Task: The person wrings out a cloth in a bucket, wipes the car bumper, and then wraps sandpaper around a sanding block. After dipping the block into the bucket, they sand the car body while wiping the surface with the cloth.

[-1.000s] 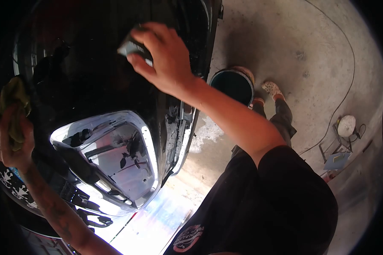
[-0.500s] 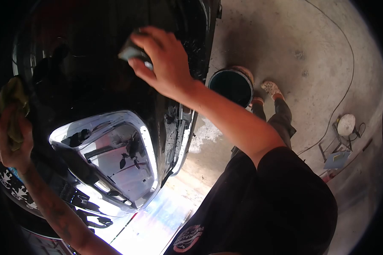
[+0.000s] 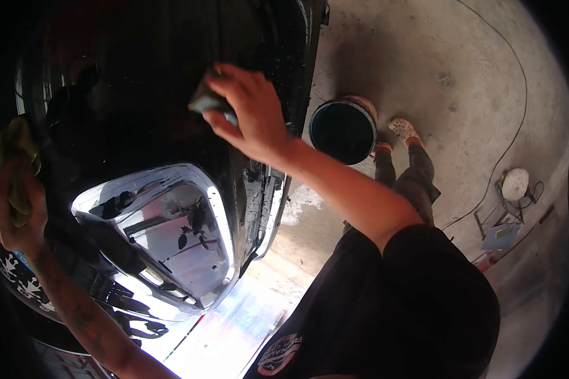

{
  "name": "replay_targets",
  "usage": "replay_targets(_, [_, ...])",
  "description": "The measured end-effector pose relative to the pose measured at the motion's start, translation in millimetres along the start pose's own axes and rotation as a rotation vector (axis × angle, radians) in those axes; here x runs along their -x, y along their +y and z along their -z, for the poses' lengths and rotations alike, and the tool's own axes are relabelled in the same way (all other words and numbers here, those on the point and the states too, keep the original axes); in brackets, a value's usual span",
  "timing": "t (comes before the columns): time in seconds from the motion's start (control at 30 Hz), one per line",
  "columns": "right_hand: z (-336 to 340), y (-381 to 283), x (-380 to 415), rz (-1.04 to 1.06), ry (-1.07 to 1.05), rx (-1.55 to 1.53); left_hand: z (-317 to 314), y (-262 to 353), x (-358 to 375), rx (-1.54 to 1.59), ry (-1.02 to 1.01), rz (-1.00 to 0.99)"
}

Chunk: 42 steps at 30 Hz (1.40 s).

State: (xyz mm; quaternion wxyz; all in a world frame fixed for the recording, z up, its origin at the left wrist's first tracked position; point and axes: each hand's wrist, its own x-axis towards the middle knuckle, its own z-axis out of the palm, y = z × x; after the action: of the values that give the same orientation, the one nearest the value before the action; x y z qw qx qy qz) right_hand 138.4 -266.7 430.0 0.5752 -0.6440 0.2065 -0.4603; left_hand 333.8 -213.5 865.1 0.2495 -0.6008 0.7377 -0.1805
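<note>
My right hand (image 3: pixel 256 117) grips a small grey block (image 3: pixel 208 98) between thumb and fingers, against a glossy black vehicle panel (image 3: pixel 133 95). Whether the block is a sponge or a sanding block I cannot make out. At the far left, my left hand (image 3: pixel 22 211) is closed around a bunched yellow-green cloth (image 3: pixel 20 145) near the panel's edge. Between and below the hands lies a shiny, bright-edged section (image 3: pixel 224 234) of the vehicle, full of reflections.
Beside the vehicle, a round bucket (image 3: pixel 342 131) of dark liquid stands on the concrete floor (image 3: pixel 423 69), close to my feet in light clogs (image 3: pixel 404 131). A dark cable (image 3: pixel 523 95) curves along the floor. Over at the right is a small stand with a round pale top (image 3: pixel 516 184).
My right hand has slid with the grey block down and slightly right across the black panel. My left hand with the cloth has barely moved.
</note>
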Motion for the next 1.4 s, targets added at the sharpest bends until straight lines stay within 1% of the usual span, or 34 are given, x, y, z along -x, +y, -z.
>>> replay_targets(0.1, [-2,16,-51,0.027,0.079,0.009,3,-7,6,-0.005,-0.027,0.01])
replay_targets(0.17, [-3,24,-66,0.045,0.122,0.006,3,-10,10,0.002,-0.041,0.012])
replay_targets(0.27, [-1,22,-50,0.019,0.096,-0.05,3,-9,8,0.044,-0.042,0.015])
replay_targets(0.37, [6,8,-2,-0.04,-0.029,-0.073,4,-9,4,0.086,-0.035,0.028])
replay_targets(0.5, [1,-4,41,-0.089,-0.1,-0.093,5,-7,6,-0.009,-0.056,0.014])
replay_targets(0.6, [1,-1,17,-0.088,-0.039,-0.078,5,-2,7,-0.143,-0.088,0.011])
replay_targets(0.67, [2,-1,13,-0.096,-0.039,-0.094,5,0,6,-0.182,-0.094,0.008])
replay_targets(0.8, [1,-4,34,-0.109,-0.068,-0.105,6,-2,0,-0.107,-0.061,-0.014])
replay_targets(0.87, [1,-5,32,-0.1,-0.063,-0.097,5,-2,-1,-0.073,-0.049,-0.01])
replay_targets(1.0, [0,11,-6,-0.039,-0.006,-0.055,5,-4,6,-0.072,-0.084,0.032])
replay_targets(1.17, [0,30,-57,0.009,0.093,-0.042,3,-14,14,-0.011,-0.041,0.031])
replay_targets(1.2, [0,30,-56,0.005,0.094,-0.045,3,-11,13,-0.049,-0.038,0.023])
replay_targets(1.3, [-3,29,-43,0.0,0.098,-0.085,3,-13,11,-0.03,-0.032,0.028])
replay_targets(1.4, [4,9,-3,-0.068,-0.023,-0.092,3,-13,4,0.007,0.0,0.013])
